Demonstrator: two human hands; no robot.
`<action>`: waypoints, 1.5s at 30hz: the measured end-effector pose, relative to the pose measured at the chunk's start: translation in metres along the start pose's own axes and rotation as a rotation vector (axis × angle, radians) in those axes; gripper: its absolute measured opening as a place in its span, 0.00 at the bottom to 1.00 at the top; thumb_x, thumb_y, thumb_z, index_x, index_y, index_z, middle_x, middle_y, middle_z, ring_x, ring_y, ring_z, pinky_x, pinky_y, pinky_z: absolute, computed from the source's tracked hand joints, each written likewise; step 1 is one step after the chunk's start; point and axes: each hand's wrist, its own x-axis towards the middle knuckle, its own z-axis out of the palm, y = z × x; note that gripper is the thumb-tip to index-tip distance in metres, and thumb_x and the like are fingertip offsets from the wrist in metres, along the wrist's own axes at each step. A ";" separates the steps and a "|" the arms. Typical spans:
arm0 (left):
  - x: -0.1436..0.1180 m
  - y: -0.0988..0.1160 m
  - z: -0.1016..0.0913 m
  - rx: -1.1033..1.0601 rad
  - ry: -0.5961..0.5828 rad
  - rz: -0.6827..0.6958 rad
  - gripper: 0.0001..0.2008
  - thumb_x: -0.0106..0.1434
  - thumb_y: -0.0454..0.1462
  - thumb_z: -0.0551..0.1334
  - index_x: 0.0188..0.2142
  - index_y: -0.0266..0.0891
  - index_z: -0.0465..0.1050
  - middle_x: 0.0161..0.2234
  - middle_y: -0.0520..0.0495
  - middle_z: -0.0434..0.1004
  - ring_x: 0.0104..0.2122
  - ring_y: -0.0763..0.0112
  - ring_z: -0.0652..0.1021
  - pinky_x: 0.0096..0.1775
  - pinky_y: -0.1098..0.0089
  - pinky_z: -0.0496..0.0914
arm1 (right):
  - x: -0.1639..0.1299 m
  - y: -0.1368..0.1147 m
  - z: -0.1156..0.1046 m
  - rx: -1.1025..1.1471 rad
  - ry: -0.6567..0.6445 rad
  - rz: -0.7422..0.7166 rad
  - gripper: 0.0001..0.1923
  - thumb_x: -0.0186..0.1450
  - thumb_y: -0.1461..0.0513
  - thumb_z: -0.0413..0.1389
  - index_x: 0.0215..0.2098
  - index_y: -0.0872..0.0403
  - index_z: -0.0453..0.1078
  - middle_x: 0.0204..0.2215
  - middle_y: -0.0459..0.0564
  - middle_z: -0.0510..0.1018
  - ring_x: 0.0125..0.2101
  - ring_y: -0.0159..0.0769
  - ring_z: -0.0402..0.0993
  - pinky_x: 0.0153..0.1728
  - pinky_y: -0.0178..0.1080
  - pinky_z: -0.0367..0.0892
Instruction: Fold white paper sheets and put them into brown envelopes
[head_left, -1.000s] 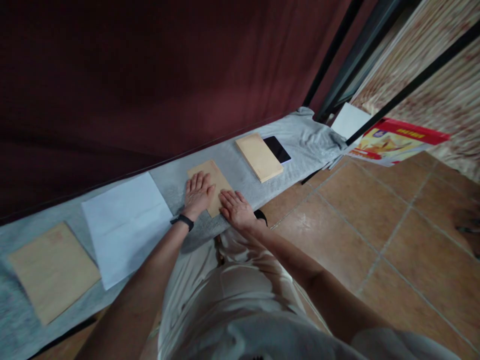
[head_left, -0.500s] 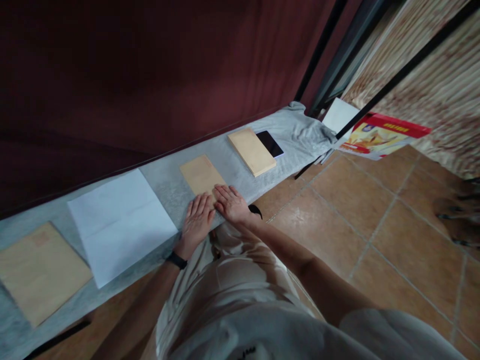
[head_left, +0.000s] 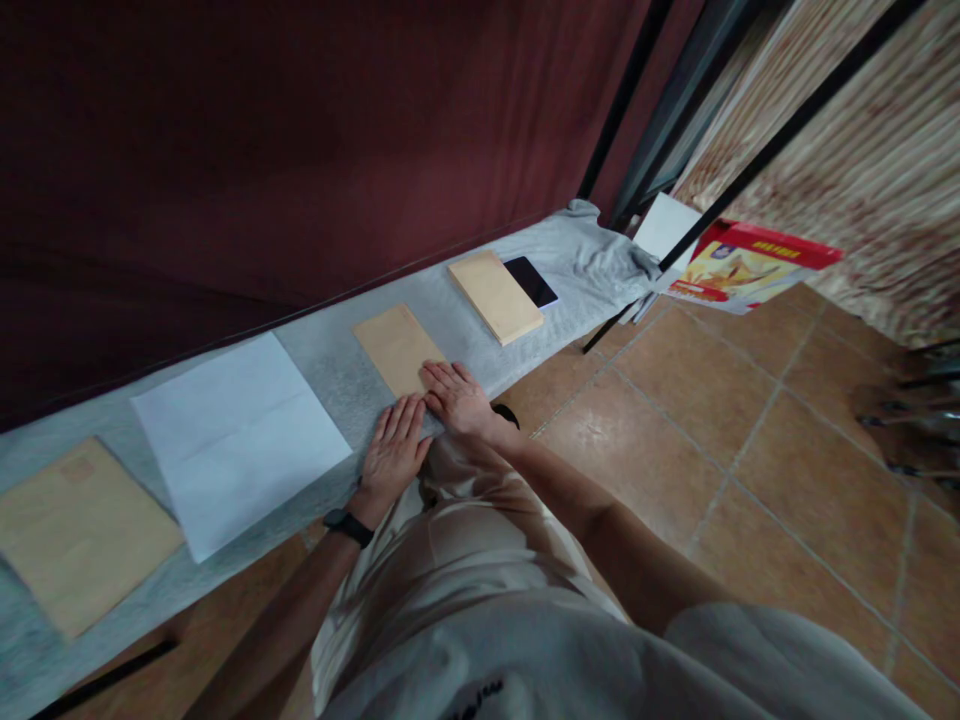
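A small tan envelope point(head_left: 395, 340) lies flat on the grey cloth in front of me, its near end under my fingers. My left hand point(head_left: 394, 440) rests flat at its near left corner, fingers stretched out. Beside it, my right hand point(head_left: 456, 398) presses flat on the near right corner, fingers extended. Neither hand grasps anything. To the left lies a creased white sheet of paper point(head_left: 236, 440), and beyond it a larger tan envelope point(head_left: 86, 535). A stack of tan envelopes point(head_left: 495, 297) sits to the right, partly covering a dark tablet-like device point(head_left: 532, 282).
The narrow cloth-covered table point(head_left: 315, 365) stands along a dark red curtain point(head_left: 337, 150). Black poles point(head_left: 787, 130) rise at its right end, near a red and yellow box point(head_left: 750, 265). Brown tiles point(head_left: 637, 440) cover the floor.
My left hand has slid slightly back toward me off the envelope's end, while my right hand stays pressed on it. The whole view has shifted a little.
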 end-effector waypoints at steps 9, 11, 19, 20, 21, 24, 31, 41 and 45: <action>-0.008 0.001 0.007 -0.014 0.024 -0.006 0.33 0.72 0.42 0.46 0.71 0.25 0.52 0.72 0.32 0.52 0.73 0.57 0.51 0.72 0.53 0.46 | 0.002 0.001 0.001 -0.007 0.009 -0.003 0.25 0.78 0.54 0.43 0.69 0.56 0.60 0.69 0.54 0.63 0.69 0.41 0.57 0.71 0.50 0.49; -0.009 0.003 0.007 -0.018 0.029 -0.021 0.33 0.72 0.42 0.46 0.72 0.27 0.51 0.72 0.33 0.52 0.73 0.58 0.51 0.72 0.52 0.47 | 0.003 0.001 0.003 -0.008 0.013 -0.002 0.25 0.78 0.55 0.43 0.69 0.55 0.60 0.69 0.54 0.63 0.69 0.40 0.57 0.70 0.50 0.49; -0.011 0.005 0.006 -0.004 0.078 -0.029 0.30 0.74 0.43 0.46 0.71 0.30 0.55 0.70 0.33 0.58 0.71 0.56 0.57 0.71 0.52 0.52 | -0.003 0.000 -0.003 -0.005 0.009 -0.032 0.25 0.78 0.55 0.44 0.69 0.54 0.60 0.70 0.53 0.62 0.70 0.40 0.55 0.71 0.50 0.48; -0.011 0.005 0.005 -0.001 0.088 -0.027 0.30 0.74 0.43 0.46 0.70 0.30 0.57 0.69 0.33 0.60 0.71 0.56 0.58 0.70 0.52 0.54 | -0.007 0.000 -0.005 0.002 0.004 -0.047 0.25 0.78 0.55 0.44 0.69 0.53 0.60 0.70 0.52 0.61 0.70 0.40 0.55 0.71 0.50 0.48; -0.010 0.005 0.004 0.001 0.096 -0.025 0.29 0.74 0.43 0.46 0.69 0.30 0.59 0.68 0.33 0.62 0.70 0.55 0.60 0.70 0.52 0.55 | -0.011 0.000 -0.006 0.011 -0.002 -0.063 0.25 0.78 0.55 0.44 0.69 0.52 0.61 0.70 0.52 0.62 0.70 0.40 0.56 0.71 0.51 0.47; -0.005 0.003 -0.002 0.000 0.115 -0.031 0.26 0.75 0.43 0.46 0.64 0.31 0.67 0.64 0.33 0.69 0.66 0.54 0.68 0.66 0.52 0.62 | -0.024 0.000 -0.008 0.041 0.002 -0.090 0.24 0.78 0.55 0.44 0.69 0.52 0.61 0.70 0.52 0.63 0.69 0.40 0.56 0.71 0.52 0.46; 0.036 -0.004 -0.010 -0.028 0.134 -0.081 0.25 0.76 0.42 0.44 0.63 0.33 0.67 0.63 0.35 0.71 0.64 0.56 0.70 0.65 0.54 0.64 | -0.034 0.000 -0.002 0.065 0.025 -0.097 0.25 0.77 0.57 0.47 0.70 0.51 0.60 0.70 0.50 0.63 0.70 0.42 0.56 0.71 0.54 0.47; 0.098 -0.026 -0.002 0.064 -0.026 -0.028 0.27 0.76 0.42 0.43 0.71 0.40 0.58 0.72 0.45 0.55 0.72 0.58 0.55 0.70 0.51 0.50 | -0.034 -0.001 0.005 0.071 0.066 -0.076 0.24 0.76 0.57 0.49 0.68 0.52 0.63 0.66 0.52 0.70 0.67 0.43 0.61 0.70 0.54 0.49; 0.107 -0.037 -0.003 0.081 -0.046 -0.021 0.27 0.76 0.43 0.44 0.71 0.45 0.56 0.74 0.48 0.51 0.72 0.58 0.53 0.70 0.49 0.48 | -0.035 -0.002 0.003 0.070 0.053 -0.084 0.25 0.76 0.57 0.48 0.70 0.50 0.60 0.67 0.51 0.68 0.69 0.42 0.57 0.70 0.54 0.48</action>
